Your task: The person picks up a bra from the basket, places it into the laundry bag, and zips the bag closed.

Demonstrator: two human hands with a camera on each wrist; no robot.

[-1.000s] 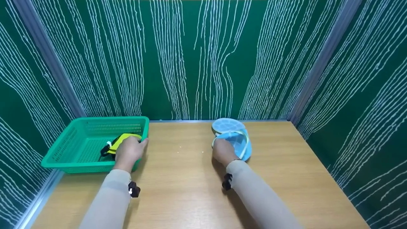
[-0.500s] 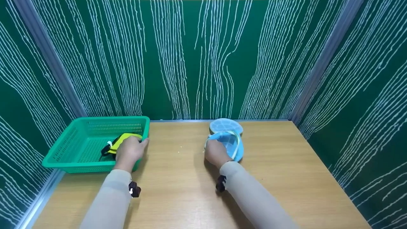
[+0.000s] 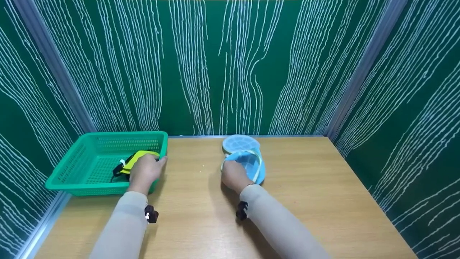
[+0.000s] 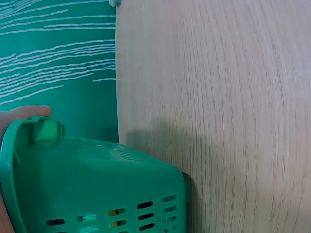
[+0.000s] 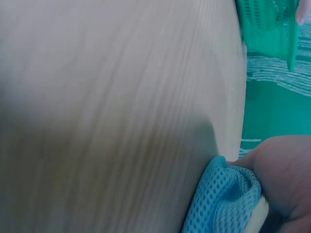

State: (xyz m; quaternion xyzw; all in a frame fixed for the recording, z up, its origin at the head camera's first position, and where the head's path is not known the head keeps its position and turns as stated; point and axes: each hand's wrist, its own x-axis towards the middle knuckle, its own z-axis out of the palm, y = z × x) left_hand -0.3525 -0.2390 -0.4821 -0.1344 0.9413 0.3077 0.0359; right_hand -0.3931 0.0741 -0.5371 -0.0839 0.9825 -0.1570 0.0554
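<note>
My left hand (image 3: 145,171) grips the right rim of a green plastic basket (image 3: 90,186), its thumb over the outside. Inside the basket, partly hidden by that hand, lies a yellow and black item (image 3: 136,158) with a strap; its kind is unclear. My right hand (image 3: 233,175) holds the near left edge of a blue mesh pouch (image 3: 261,169) on the table. The pouch has a round flap (image 3: 240,143) laid back behind its mouth and a pale edging round the opening. In the right wrist view the mesh (image 5: 221,204) shows close up beside the hand; the fingertips are hidden.
The wooden table (image 3: 194,216) bears a few tiny white specks between the hands. Green walls (image 3: 172,118) with white wavy lines enclose its back and sides. Dark wrist devices sit on both sleeves.
My right hand has drawn the blue mesh pouch leftward across the table, flap included. My left hand and the basket have stayed in place.
</note>
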